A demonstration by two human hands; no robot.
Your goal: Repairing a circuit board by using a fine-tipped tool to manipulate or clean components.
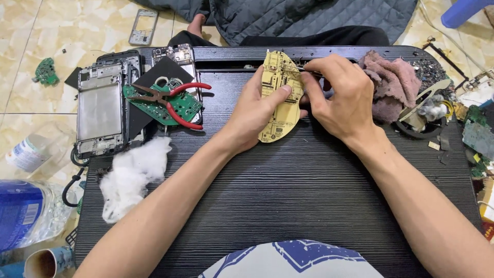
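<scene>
Closely held board, thin tool at its top edge

Left hand grips a tan, boat-shaped circuit board upright over the black ribbed tabletop, thumb pressed across the board's face, fingers curled behind. Right hand sits at the board's 2 o'clock, fingertips pinched together on a thin dark tool; its tip meets the board's top edge, kind of tool too small to tell.

Risks, as judged:
- Board is braced only by the thumb; a hard push from the tool could flex or crack it, or slip it loose.
- Tool tip points toward the left fingers; a slip could jab them.
- Small loose parts could scatter into the clutter at 3 o'clock.

Containers:
- Crumpled clear plastic bottle with blue label at 8 o'clock, contents unclear.
- Open tube or cup at 7 o'clock, dark inside.

Nearby: red-handled pliers on a green circuit board, phone frame, white cotton wad, pinkish rag.
</scene>
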